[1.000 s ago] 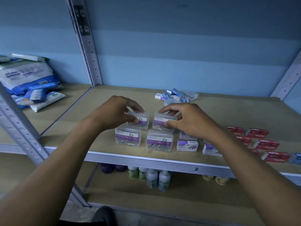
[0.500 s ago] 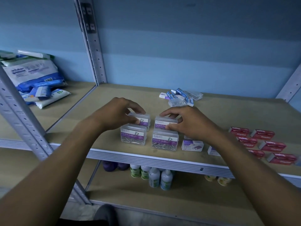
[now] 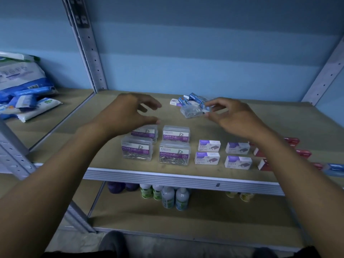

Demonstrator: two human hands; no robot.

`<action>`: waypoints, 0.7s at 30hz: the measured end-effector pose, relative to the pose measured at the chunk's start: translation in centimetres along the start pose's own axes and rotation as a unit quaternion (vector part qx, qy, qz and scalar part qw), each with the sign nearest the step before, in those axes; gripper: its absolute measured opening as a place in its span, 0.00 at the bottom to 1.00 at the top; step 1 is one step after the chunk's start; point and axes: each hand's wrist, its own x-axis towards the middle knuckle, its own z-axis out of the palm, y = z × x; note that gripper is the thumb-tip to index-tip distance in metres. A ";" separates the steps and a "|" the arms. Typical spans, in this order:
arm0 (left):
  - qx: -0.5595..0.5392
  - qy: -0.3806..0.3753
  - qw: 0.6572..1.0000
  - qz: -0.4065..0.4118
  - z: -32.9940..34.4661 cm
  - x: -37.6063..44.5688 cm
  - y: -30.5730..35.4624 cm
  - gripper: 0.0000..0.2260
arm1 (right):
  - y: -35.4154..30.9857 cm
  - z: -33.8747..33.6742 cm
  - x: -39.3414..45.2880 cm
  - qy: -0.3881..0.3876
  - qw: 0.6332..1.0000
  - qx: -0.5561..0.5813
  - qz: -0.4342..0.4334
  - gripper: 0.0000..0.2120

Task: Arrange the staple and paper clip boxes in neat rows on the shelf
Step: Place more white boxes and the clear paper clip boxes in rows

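Left hand: the left hand [image 3: 128, 113] hovers above the shelf at about 10 o'clock from the four clear boxes, fingers spread and loosely curved, holding nothing; its thumb hangs over the back left box.
Right hand: the right hand [image 3: 236, 118] is at about 1 o'clock from the same boxes, fingers loosely bent, fingertips at the edge of a loose clear box [image 3: 191, 111]; whether they grip it I cannot tell.
In the way: the left forearm crosses in front of the shelf edge; the right forearm covers part of the red boxes [image 3: 303, 152].
Loose pile: at 12 o'clock, near the back of the shelf board [image 3: 297, 127], the loose clear box lies tilted among small blue boxes [image 3: 195, 97] and a white box [image 3: 175, 102], all jumbled and touching.
Paper clip boxes: four clear paper clip boxes [image 3: 175, 153] stand two by two near the front edge, long axes running 9 to 3 o'clock, labels facing the viewer.
Staple boxes: four white and purple staple boxes [image 3: 207, 158] sit at 3 o'clock of them, two by two, same axis, small gaps between.
Further out: red boxes at far 3 o'clock; bottles [image 3: 168, 197] on the lower shelf at 6 o'clock; blue and white packets [image 3: 24, 90] at 9 o'clock beyond the metal post [image 3: 87, 53].
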 end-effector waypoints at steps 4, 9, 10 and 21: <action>-0.004 0.004 1.000 -0.014 1.0 2.6 1.5 0.20 | 2.2 -1.3 1.9 0.033 0.999 -0.035 0.011 0.17; 0.020 -0.014 1.000 -0.019 3.4 7.4 2.4 0.21 | 4.6 -1.9 6.1 0.011 0.993 -0.115 -0.020 0.18; 0.023 -0.019 0.999 -0.016 4.0 8.3 2.4 0.21 | 5.0 -1.9 7.0 -0.002 0.992 -0.125 -0.025 0.18; 0.081 -0.091 0.992 -0.008 8.5 13.3 2.4 0.23 | 7.1 1.5 13.9 -0.066 0.978 -0.199 0.008 0.22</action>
